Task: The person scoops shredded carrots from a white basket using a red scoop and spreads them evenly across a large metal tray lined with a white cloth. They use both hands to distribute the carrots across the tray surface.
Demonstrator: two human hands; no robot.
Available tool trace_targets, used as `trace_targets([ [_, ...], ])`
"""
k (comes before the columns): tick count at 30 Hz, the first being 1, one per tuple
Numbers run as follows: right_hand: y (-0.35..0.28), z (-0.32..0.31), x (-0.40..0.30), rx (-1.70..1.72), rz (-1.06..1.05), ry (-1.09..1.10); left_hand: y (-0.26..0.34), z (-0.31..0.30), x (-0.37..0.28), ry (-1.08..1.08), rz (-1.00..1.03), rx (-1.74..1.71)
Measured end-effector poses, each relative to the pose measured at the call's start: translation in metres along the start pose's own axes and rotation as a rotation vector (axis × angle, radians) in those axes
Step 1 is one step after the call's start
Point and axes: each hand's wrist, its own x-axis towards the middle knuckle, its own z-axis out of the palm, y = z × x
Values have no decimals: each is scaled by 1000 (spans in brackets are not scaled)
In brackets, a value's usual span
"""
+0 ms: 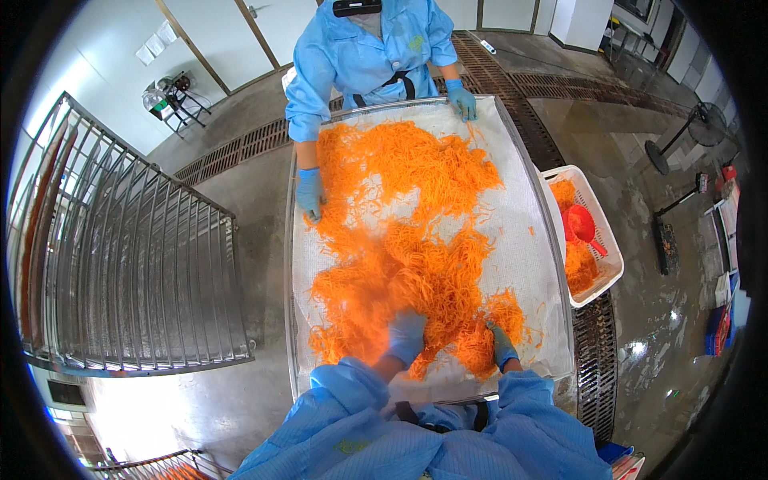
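Note:
A thick layer of orange shreds [432,264], which look like shredded carrot, covers much of a white mesh sheet [516,240] on a metal-framed tray [555,252] before me. My left hand [408,336], in a blue glove, reaches into the near part of the heap. Its fingers are buried and the shreds around it are blurred. At the heap's near right edge, my right hand [503,345], gloved too, grips a clump of shreds [477,348], with the thumb showing and the other fingers mostly hidden.
Across the tray stands a person [384,54] in blue, one gloved hand [309,195] at the shreds' left edge, the other [462,102] at the far rim. A white basket [612,264] with shreds and a red scoop [579,223] stands right. A metal rack [138,270] is left.

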Motion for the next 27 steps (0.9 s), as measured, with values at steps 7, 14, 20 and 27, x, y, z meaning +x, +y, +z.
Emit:
trace_targets([
  [7, 1, -2, 3, 34, 6, -42, 0, 4, 0, 21, -8, -30],
  [14, -9, 9, -11, -61, -93, 22, 2, -11, -4, -2, -17, -78],
  [20, -16, 16, -22, -4, -16, 39, 3, -13, -4, -24, -25, -74],
  [27, 2, -5, 5, -54, -46, 2, 3, -15, -5, 26, -23, -113],
])
